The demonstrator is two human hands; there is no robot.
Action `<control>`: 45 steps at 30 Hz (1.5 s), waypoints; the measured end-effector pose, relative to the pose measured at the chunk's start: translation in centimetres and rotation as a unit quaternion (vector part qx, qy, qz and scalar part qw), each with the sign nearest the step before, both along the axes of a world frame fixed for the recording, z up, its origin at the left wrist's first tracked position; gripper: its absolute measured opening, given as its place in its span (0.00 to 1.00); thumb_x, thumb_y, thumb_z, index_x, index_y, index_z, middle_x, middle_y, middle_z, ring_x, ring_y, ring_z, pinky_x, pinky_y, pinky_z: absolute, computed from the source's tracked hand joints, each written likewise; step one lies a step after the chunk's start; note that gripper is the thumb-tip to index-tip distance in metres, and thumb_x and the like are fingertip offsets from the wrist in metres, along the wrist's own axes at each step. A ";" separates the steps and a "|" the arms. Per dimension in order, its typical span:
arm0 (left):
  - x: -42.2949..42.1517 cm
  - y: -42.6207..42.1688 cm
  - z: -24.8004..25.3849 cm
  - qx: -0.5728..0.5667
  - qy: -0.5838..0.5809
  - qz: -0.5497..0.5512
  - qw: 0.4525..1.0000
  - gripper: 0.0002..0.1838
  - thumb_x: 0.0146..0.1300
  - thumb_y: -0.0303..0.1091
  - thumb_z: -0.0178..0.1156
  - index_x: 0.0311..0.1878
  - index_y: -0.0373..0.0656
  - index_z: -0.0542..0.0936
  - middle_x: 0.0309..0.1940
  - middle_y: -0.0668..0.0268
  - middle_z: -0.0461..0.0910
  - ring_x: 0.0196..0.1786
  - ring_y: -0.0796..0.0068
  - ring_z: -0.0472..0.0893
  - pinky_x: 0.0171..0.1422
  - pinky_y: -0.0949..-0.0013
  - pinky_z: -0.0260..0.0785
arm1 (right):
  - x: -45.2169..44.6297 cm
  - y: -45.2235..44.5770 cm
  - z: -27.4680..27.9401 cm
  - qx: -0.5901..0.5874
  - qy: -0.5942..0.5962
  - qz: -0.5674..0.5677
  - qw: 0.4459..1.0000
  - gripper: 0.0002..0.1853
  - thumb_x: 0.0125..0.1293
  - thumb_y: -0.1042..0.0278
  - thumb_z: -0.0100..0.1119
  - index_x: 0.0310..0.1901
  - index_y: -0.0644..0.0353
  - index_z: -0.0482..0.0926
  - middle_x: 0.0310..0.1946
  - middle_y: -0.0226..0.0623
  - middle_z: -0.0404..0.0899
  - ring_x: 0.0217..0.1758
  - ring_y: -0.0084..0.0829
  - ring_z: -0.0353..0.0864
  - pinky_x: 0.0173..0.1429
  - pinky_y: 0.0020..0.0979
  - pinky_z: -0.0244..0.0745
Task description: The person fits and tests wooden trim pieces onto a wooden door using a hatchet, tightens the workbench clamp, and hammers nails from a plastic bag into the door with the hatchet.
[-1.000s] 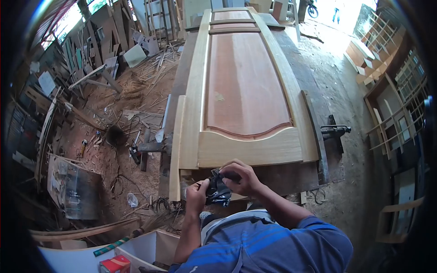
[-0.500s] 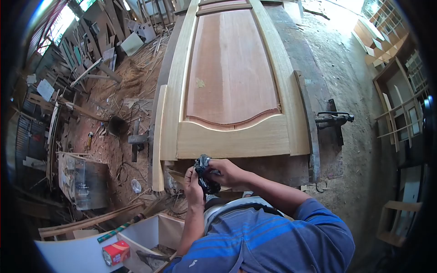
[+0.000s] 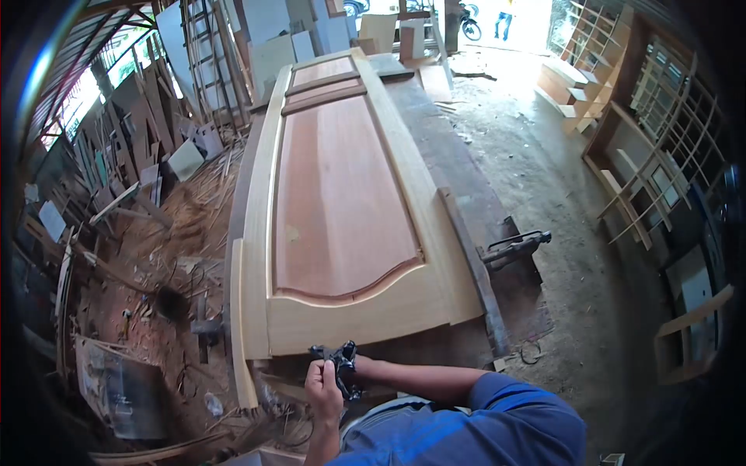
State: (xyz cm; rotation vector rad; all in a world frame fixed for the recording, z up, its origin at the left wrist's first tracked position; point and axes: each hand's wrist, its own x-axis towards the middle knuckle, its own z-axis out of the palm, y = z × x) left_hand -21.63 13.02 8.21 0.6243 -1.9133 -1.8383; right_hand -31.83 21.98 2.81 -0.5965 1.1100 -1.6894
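Observation:
A crumpled black plastic bag (image 3: 347,380) is between my hands, just off the near end of a wooden door (image 3: 342,202). My left hand (image 3: 324,388) pinches the bag's left side between thumb and fingers. My right hand (image 3: 364,370) is at or inside the bag, its fingers hidden by the black plastic. The door lies flat on a workbench (image 3: 447,147), with pale frame pieces around reddish panels. A light wood strip (image 3: 244,334) runs along its left edge, and a darker bar (image 3: 471,268) lies along the right edge.
A clamp (image 3: 513,247) juts out right of the bench. Scrap boards (image 3: 128,132) lean at the back left above a littered floor. Wooden lattice frames (image 3: 660,140) stand on the right. Far off, a person (image 3: 503,19) stands near a motorcycle (image 3: 470,23).
The view has tilted up and turned, so more of the far end shows. My right hand has gone deeper behind or into the black bag, while my left hand keeps its pinch.

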 end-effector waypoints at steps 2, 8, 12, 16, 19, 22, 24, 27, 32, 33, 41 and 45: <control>0.1 0.1 0.5 0.012 -0.003 -0.006 1.000 0.13 0.85 0.35 0.58 0.40 0.41 0.79 0.33 0.77 0.77 0.37 0.89 0.71 0.42 0.76 0.68 | 0.4 -0.5 -2.1 -0.004 0.143 -0.035 0.989 0.05 0.78 0.68 0.61 0.48 0.55 0.85 0.41 0.28 0.87 0.42 0.28 0.86 0.48 0.34 0.82; -0.8 -1.3 3.4 0.083 0.003 0.031 0.996 0.13 0.85 0.35 0.58 0.38 0.45 0.78 0.31 0.81 0.71 0.33 0.92 0.65 0.36 0.79 0.59 | -0.5 -1.1 0.6 -0.023 0.565 -0.151 0.811 0.09 0.69 0.68 0.65 0.50 0.53 0.85 0.42 0.36 0.88 0.43 0.38 0.87 0.52 0.41 0.82; -1.2 -2.2 5.0 0.068 0.009 0.007 0.998 0.13 0.85 0.34 0.59 0.37 0.45 0.78 0.30 0.82 0.70 0.33 0.92 0.63 0.36 0.79 0.56 | -2.9 -2.0 1.9 0.042 0.428 -0.050 0.902 0.05 0.70 0.67 0.68 0.45 0.54 0.86 0.42 0.35 0.87 0.46 0.36 0.87 0.51 0.39 0.81; -4.2 -3.3 6.0 0.008 0.043 0.005 0.999 0.14 0.85 0.35 0.58 0.38 0.43 0.79 0.29 0.83 0.69 0.33 0.92 0.63 0.36 0.79 0.55 | -5.8 -4.7 1.2 0.001 0.353 -0.136 0.926 0.05 0.70 0.64 0.70 0.43 0.54 0.86 0.40 0.33 0.87 0.43 0.29 0.85 0.50 0.37 0.81; -6.6 -4.5 3.2 0.018 0.062 0.004 0.998 0.13 0.86 0.36 0.57 0.43 0.41 0.83 0.32 0.80 0.75 0.35 0.90 0.68 0.39 0.78 0.62 | -7.9 -6.0 -3.2 -0.007 0.218 -0.138 0.966 0.10 0.71 0.62 0.70 0.48 0.56 0.87 0.42 0.33 0.87 0.45 0.26 0.85 0.52 0.35 0.82; -8.7 -3.8 1.7 0.048 0.087 0.003 0.995 0.12 0.87 0.35 0.56 0.50 0.39 0.86 0.39 0.76 0.82 0.41 0.88 0.75 0.49 0.78 0.71 | -10.5 -6.6 -5.7 0.029 0.301 -0.160 0.940 0.13 0.74 0.57 0.69 0.52 0.57 0.88 0.45 0.33 0.89 0.47 0.26 0.86 0.53 0.34 0.83; -8.6 -4.8 -1.0 0.004 0.069 -0.061 0.996 0.20 0.84 0.43 0.62 0.66 0.37 0.82 0.53 0.66 0.84 0.55 0.78 0.81 0.65 0.71 0.74 | -11.7 -7.8 -9.1 0.006 0.305 -0.139 0.942 0.15 0.73 0.55 0.69 0.51 0.57 0.88 0.45 0.35 0.89 0.48 0.29 0.87 0.54 0.36 0.83; -8.0 -4.1 -2.3 -0.051 0.040 -0.132 0.989 0.44 0.71 0.56 0.75 0.79 0.38 0.71 0.71 0.52 0.76 0.71 0.58 0.78 0.78 0.54 0.69 | -15.6 -11.4 -15.4 0.096 0.510 -0.099 0.849 0.16 0.68 0.53 0.70 0.48 0.57 0.87 0.44 0.38 0.88 0.47 0.36 0.86 0.56 0.38 0.83; -8.1 -4.1 -5.1 -0.271 0.027 -0.106 0.956 0.47 0.64 0.56 0.78 0.80 0.43 0.71 0.78 0.41 0.70 0.82 0.36 0.66 0.86 0.42 0.58 | -16.3 -10.6 -15.1 0.089 0.505 -0.038 0.858 0.21 0.61 0.46 0.70 0.47 0.55 0.88 0.45 0.42 0.86 0.49 0.42 0.86 0.54 0.43 0.83; -8.2 -4.6 -6.0 -0.249 0.001 -0.113 0.962 0.47 0.65 0.56 0.78 0.80 0.43 0.71 0.79 0.42 0.69 0.83 0.37 0.66 0.87 0.43 0.58 | -16.3 -10.7 -14.9 0.123 0.521 -0.010 0.844 0.21 0.61 0.46 0.70 0.47 0.55 0.88 0.46 0.42 0.87 0.50 0.42 0.86 0.53 0.44 0.84; -7.9 -7.2 -10.8 -0.114 -0.050 -0.163 0.979 0.38 0.75 0.56 0.69 0.77 0.39 0.74 0.76 0.51 0.75 0.77 0.51 0.75 0.80 0.51 0.67 | -15.1 -9.2 -13.2 0.133 0.520 -0.115 0.836 0.15 0.73 0.60 0.57 0.52 0.58 0.86 0.47 0.47 0.89 0.52 0.46 0.90 0.59 0.44 0.85; -7.0 -7.8 -11.5 0.149 -0.093 -0.028 0.984 0.31 0.85 0.55 0.59 0.72 0.36 0.79 0.65 0.64 0.83 0.64 0.71 0.83 0.68 0.62 0.78 | -13.1 -5.1 -4.5 0.184 0.474 -0.142 0.849 0.15 0.77 0.75 0.50 0.56 0.58 0.85 0.56 0.45 0.89 0.58 0.48 0.89 0.65 0.43 0.84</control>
